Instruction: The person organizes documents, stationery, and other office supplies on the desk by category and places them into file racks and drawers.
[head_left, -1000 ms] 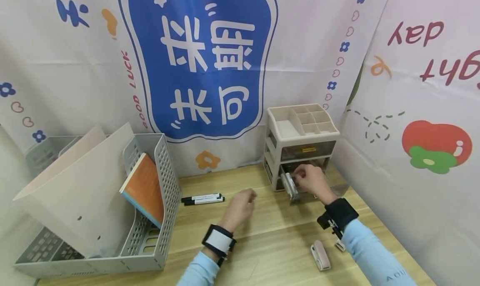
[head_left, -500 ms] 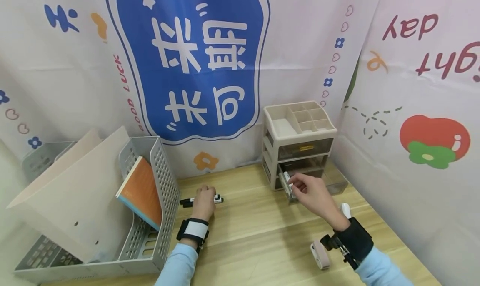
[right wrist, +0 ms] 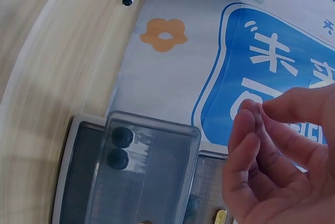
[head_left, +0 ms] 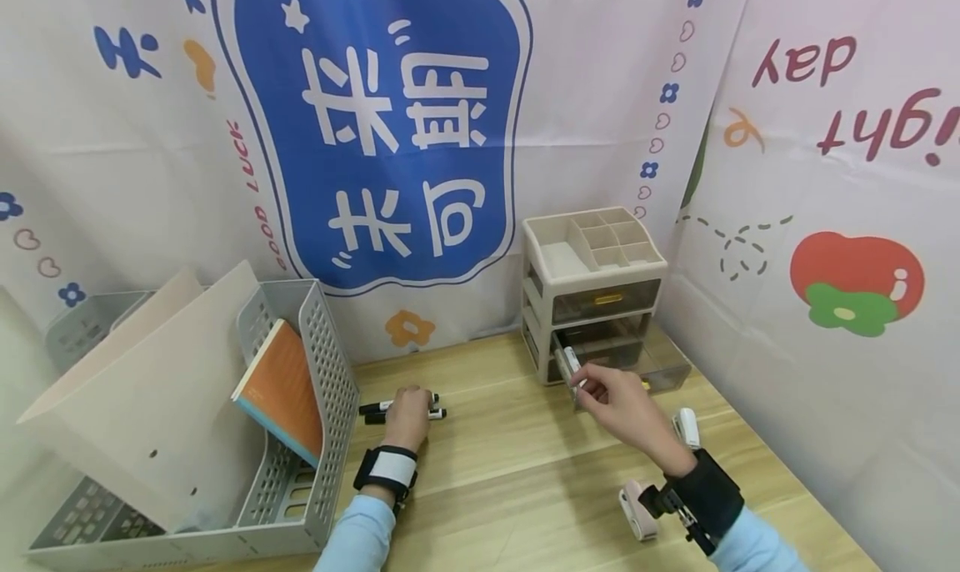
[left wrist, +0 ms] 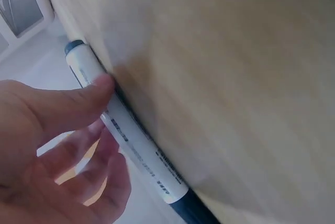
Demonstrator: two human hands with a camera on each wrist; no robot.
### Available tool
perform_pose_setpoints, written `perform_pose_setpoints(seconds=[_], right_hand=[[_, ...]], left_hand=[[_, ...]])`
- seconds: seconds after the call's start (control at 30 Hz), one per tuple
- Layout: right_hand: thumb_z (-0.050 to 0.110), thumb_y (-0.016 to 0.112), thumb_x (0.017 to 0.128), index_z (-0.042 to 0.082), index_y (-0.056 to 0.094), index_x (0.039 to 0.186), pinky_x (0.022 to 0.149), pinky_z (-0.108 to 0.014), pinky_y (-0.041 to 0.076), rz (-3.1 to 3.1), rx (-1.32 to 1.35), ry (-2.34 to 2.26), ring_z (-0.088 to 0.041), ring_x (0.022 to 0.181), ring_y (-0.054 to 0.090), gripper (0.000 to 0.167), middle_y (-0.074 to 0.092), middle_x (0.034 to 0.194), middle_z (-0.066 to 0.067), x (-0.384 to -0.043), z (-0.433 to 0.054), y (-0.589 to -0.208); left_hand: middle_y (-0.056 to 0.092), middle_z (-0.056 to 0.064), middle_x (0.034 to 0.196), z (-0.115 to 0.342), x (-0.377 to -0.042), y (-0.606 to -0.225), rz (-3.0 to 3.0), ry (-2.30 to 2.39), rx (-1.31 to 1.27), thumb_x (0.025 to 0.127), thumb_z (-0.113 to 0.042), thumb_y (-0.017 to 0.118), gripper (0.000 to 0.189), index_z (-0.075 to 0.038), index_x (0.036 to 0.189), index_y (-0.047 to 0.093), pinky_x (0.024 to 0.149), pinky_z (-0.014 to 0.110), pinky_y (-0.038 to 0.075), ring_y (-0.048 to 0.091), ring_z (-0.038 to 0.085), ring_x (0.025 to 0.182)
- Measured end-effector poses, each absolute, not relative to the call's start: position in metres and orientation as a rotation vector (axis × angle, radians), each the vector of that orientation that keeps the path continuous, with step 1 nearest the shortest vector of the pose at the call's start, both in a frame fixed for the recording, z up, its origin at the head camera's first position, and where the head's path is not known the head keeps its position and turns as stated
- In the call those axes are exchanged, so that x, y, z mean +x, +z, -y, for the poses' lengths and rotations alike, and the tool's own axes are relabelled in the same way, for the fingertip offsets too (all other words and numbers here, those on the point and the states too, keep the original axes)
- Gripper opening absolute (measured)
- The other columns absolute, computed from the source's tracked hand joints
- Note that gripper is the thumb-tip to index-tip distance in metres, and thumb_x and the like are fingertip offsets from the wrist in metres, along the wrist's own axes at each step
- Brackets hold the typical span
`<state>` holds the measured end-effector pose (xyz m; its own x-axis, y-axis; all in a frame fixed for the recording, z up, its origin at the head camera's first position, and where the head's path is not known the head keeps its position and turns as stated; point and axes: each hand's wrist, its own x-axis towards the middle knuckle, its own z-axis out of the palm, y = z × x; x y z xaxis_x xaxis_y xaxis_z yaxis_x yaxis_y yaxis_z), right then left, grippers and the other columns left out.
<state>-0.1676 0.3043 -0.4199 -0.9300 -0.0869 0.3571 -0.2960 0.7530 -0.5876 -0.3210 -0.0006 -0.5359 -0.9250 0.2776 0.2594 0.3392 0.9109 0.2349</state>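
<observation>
On the table in the head view, my left hand (head_left: 407, 420) is over two white markers with black caps, and the front marker (head_left: 438, 414) shows beside it. The left wrist view shows thumb and fingers pinching a marker (left wrist: 141, 150). My right hand (head_left: 621, 405) hovers at the front of a pulled-out clear drawer (right wrist: 167, 182). Its fingers are loosely curled with nothing between them. Inside that drawer lie two markers (right wrist: 123, 137), caps facing outward. The drawer belongs to a beige desktop organizer (head_left: 547, 284).
At left stands a grey file rack (head_left: 330, 439) with pale folders (head_left: 172, 413) and an orange book (head_left: 281, 388). A lower clear drawer (head_left: 667, 372) is also pulled out. A white stapler (head_left: 686, 428) and a pink stapler (head_left: 637, 509) lie at right. A printed cloth hangs behind.
My left hand has moved left from mid-table onto the markers. My right hand has drawn back from inside the drawer toward its front edge.
</observation>
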Motion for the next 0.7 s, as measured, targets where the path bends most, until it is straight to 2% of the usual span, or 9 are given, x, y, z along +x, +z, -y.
perform_pose_setpoints(seconds=[0.13, 0.3, 0.43, 0.6, 0.7], right_hand=[[0.003, 0.067, 0.091, 0.011, 0.071, 0.100, 0.064, -0.020, 0.053, 2.644, 0.362, 0.947, -0.002, 0.069, 0.062, 0.013, 0.071, 0.082, 0.002, -0.166, -0.299, -0.421], [0.001, 0.068, 0.090, 0.008, 0.071, 0.101, 0.064, -0.019, 0.054, 2.625, 0.461, 0.948, -0.005, 0.071, 0.064, 0.013, 0.072, 0.084, -0.001, -0.169, -0.286, -0.426], [0.007, 0.067, 0.092, 0.005, 0.070, 0.109, 0.068, -0.020, 0.055, 2.674, 0.501, 1.032, -0.012, 0.079, 0.067, 0.017, 0.073, 0.091, -0.005, -0.173, -0.270, -0.434], [0.019, 0.067, 0.096, 0.001, 0.063, 0.123, 0.070, -0.024, 0.057, 2.739, 0.467, 1.195, -0.021, 0.088, 0.071, 0.032, 0.073, 0.104, -0.012, -0.178, -0.255, -0.444], [0.015, 0.066, 0.095, 0.000, 0.062, 0.124, 0.072, -0.024, 0.058, 2.727, 0.447, 1.241, -0.026, 0.092, 0.072, 0.033, 0.073, 0.107, -0.015, -0.180, -0.251, -0.447]], left_hand=[[0.072, 0.011, 0.087, 0.002, -0.314, -0.528, 2.864, -0.458, -0.574, 0.083, 0.008, 0.072, 0.014, -0.005, 0.087, 0.076, 0.068, 0.038, 0.058, 0.067, 0.024, 0.078], [0.070, 0.004, 0.089, -0.010, -0.293, -0.501, 2.808, -0.592, -0.828, 0.083, 0.002, 0.076, 0.016, -0.009, 0.094, 0.076, 0.066, 0.029, 0.056, 0.066, 0.016, 0.079], [0.068, 0.001, 0.088, -0.028, -0.272, -0.477, 2.704, -0.628, -1.055, 0.084, -0.002, 0.076, 0.016, -0.011, 0.097, 0.076, 0.067, 0.022, 0.055, 0.065, 0.012, 0.080], [0.067, -0.001, 0.090, -0.053, -0.244, -0.456, 2.535, -0.542, -1.291, 0.083, -0.005, 0.078, 0.017, -0.012, 0.099, 0.077, 0.070, 0.019, 0.055, 0.065, 0.011, 0.083], [0.069, 0.000, 0.094, -0.065, -0.233, -0.449, 2.408, -0.477, -1.394, 0.082, -0.006, 0.079, 0.021, -0.014, 0.101, 0.077, 0.076, 0.019, 0.056, 0.067, 0.012, 0.087]])
